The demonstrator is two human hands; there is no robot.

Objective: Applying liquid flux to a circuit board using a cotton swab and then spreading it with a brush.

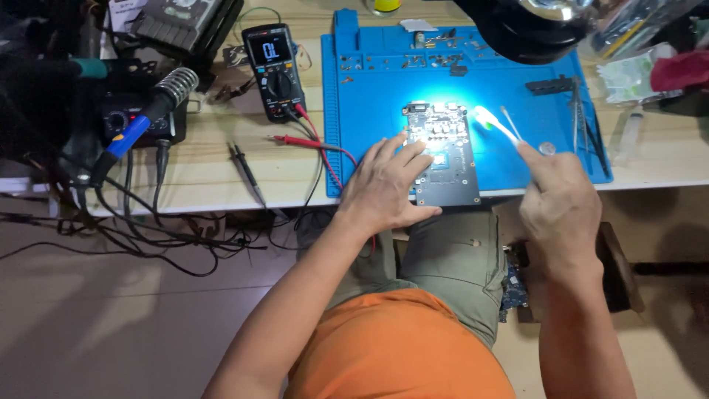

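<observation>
Fingers [399, 159] of left hand [384, 188] spread flat, pinning dark circuit board [443, 151] on blue mat [369, 96] at bench edge; right hand [557, 203] pinches white brush [493, 122] beside board, cleaning stage apparently; next calls for light, steady strokes.

circuit board [443, 151] on mat [369, 103], near edge | left hand [384, 188] on board's left side | right hand [557, 199] right of board | multimeter [275, 70] left of mat | soldering iron [148, 118] far left

Circuit board [447, 159] left edge hidden under left hand [384, 188]; lamp [528, 26] cut off.
</observation>
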